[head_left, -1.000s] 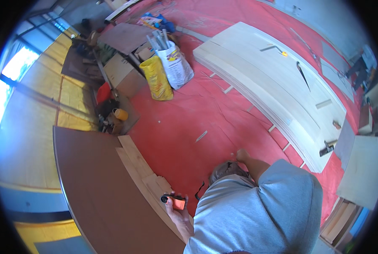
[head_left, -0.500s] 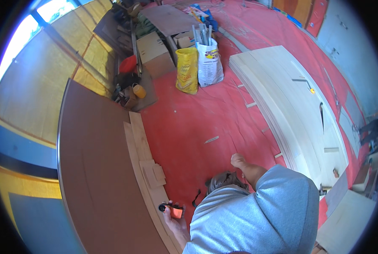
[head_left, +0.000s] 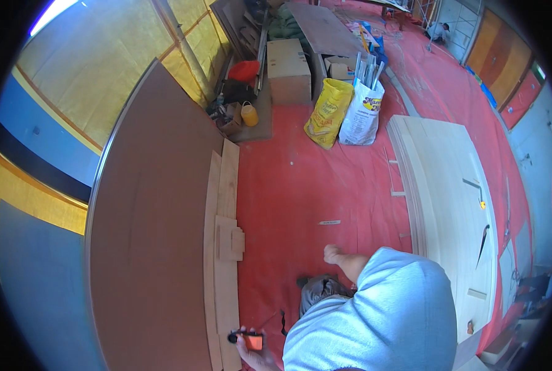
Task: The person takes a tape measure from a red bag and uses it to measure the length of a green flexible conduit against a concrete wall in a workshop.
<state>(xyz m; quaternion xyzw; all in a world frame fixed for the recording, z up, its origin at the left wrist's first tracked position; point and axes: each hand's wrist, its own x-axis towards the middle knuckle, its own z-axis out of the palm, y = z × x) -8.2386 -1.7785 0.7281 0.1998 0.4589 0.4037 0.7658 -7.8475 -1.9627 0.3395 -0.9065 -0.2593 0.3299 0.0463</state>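
My left hand [head_left: 255,358] is closed around a small black-and-orange handheld tool [head_left: 253,341], whose exact kind I cannot make out. It is beside long pale wooden strips [head_left: 229,303] that run along a large brown sheet [head_left: 158,216]. Short wood pieces [head_left: 229,241] lie on those strips, ahead of the hand. Over the red floor covering [head_left: 282,198], my right hand [head_left: 333,254] is curled into a fist; whatever it may hold is hidden. A thin pale strip [head_left: 329,222] lies on the floor just beyond it.
To the right lies a stack of pale boards [head_left: 440,179] bearing an L-shaped square [head_left: 475,185] and a dark-handled tool [head_left: 483,244]. A yellow sack [head_left: 329,114] and a white sack [head_left: 361,120] with metal lengths stand ahead. Far back, a person [head_left: 438,32] is low down.
The view has turned and tilted up, so the sacks and board stack sit farther right. My left hand still grips the tool; my right hand remains curled.
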